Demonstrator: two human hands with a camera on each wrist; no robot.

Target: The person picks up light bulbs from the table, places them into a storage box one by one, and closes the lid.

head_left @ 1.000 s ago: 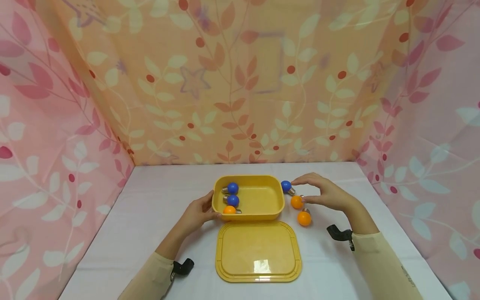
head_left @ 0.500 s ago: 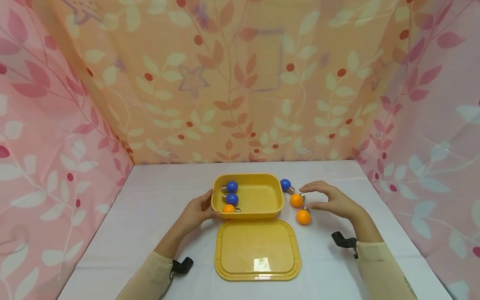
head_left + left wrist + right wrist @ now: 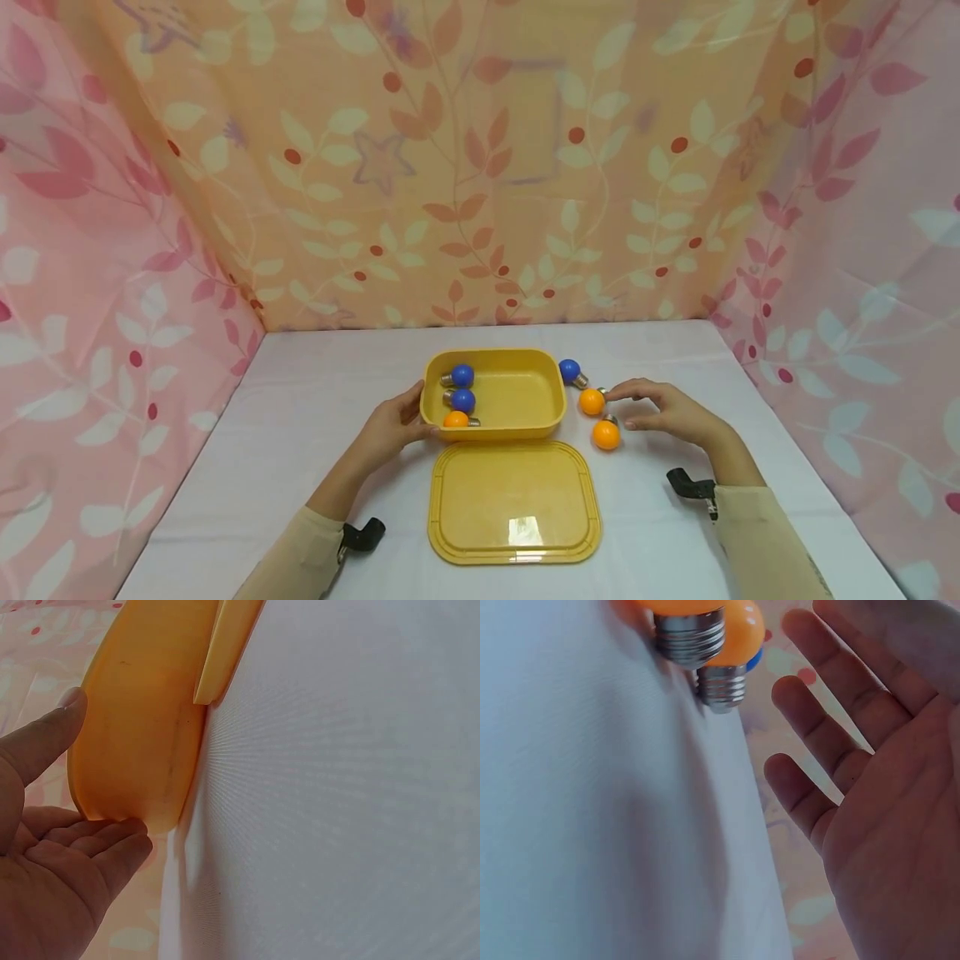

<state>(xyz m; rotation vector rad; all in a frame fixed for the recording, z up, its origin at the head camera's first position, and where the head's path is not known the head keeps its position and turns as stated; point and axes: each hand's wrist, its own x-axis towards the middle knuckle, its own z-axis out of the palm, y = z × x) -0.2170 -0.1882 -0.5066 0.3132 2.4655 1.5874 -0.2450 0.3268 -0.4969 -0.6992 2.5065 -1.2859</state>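
Observation:
My left hand [image 3: 388,429] grips the left end of a yellow plastic box [image 3: 528,432], thumb at its front corner and fingers round the end. In the left wrist view, the thumb and fingertips touch the box wall [image 3: 146,727]. Inside lie two blue light bulbs [image 3: 462,401] and one orange bulb [image 3: 454,419], all at the left side. My right hand [image 3: 675,412] hovers over the table, fingers apart and holding nothing. Its fingertips are close beside two orange bulbs [image 3: 592,402] with metal screw bases; contact is unclear. A third loose bulb, blue [image 3: 569,370], lies by the box's right wall.
A yellow lid [image 3: 514,502] lies flat in front of the box. White cloth [image 3: 315,367] covers the table. Patterned fabric [image 3: 480,167] hangs behind and on both sides.
My right hand has drawn back from the blue bulb, moving right and nearer to me, and is now beside the orange bulbs. My left hand keeps its grip on the box.

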